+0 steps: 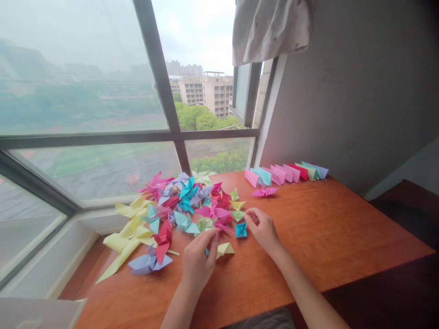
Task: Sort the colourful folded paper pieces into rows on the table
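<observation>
My left hand [200, 257] is closed at the near edge of a pile of folded paper. A bit of blue [206, 252] shows beside its thumb; what the fingers hold is hidden. Right beside it lies a cream folded paper piece [225, 249]. My right hand [263, 228] is curled with fingertips together at the tip of a small green folded paper [238, 215]; I cannot make out whether it grips anything. Between the hands sits a small blue square paper fold [241, 230]. The pile includes a blue paper crane [188, 194] and a red folded piece [163, 240].
Yellow pinwheels [128, 235] and a lavender paper crane [150, 262] lie at the left of the wooden table [308, 237]. A row of folded papers [284, 174] stands at the back right, with a magenta paper boat [265, 191] before it. Windows [85, 68] rise behind.
</observation>
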A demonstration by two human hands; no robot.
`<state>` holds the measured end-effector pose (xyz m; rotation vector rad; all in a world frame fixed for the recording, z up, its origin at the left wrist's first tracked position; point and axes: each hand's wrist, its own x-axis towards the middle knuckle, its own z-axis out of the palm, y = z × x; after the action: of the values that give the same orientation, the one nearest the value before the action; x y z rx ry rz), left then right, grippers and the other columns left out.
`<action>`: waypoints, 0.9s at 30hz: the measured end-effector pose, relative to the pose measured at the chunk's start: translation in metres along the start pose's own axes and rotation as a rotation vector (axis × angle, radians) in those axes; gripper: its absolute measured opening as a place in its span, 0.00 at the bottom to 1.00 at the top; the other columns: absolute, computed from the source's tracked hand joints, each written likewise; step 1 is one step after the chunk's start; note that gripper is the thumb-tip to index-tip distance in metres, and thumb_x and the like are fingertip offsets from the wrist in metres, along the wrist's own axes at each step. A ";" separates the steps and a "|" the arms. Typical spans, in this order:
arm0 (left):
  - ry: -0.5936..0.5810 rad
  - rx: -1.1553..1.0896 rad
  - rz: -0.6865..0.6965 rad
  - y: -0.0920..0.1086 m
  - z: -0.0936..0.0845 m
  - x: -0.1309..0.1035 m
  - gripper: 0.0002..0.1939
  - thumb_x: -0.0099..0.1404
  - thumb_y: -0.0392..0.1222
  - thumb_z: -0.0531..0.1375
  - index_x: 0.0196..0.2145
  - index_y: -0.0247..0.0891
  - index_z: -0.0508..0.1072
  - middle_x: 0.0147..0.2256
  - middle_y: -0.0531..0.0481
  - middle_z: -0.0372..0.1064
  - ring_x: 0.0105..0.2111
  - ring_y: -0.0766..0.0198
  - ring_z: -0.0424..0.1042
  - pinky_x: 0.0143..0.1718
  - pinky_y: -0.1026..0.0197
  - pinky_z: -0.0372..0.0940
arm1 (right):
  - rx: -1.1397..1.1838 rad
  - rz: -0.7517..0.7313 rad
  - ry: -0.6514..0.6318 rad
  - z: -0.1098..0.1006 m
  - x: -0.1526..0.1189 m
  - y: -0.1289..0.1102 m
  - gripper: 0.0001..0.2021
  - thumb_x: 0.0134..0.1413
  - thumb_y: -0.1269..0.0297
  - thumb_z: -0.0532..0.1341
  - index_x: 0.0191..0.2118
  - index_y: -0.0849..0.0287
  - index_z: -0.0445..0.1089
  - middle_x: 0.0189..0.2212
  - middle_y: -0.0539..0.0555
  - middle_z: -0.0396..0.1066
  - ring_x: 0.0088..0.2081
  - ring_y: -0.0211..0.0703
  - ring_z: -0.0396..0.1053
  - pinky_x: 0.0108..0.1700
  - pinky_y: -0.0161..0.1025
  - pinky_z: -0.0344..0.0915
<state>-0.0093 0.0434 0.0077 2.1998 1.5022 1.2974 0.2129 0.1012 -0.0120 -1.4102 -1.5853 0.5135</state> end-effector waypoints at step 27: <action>0.008 0.014 -0.049 -0.002 0.002 0.001 0.11 0.67 0.37 0.55 0.44 0.40 0.75 0.36 0.48 0.78 0.30 0.62 0.77 0.31 0.64 0.70 | -0.529 -0.123 -0.276 0.049 0.043 -0.056 0.07 0.55 0.61 0.60 0.32 0.57 0.74 0.37 0.57 0.72 0.44 0.49 0.66 0.46 0.41 0.61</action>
<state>-0.0093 0.0452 0.0061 2.1539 1.5628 1.2866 0.1454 0.1396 0.0242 -1.6613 -2.1246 0.2252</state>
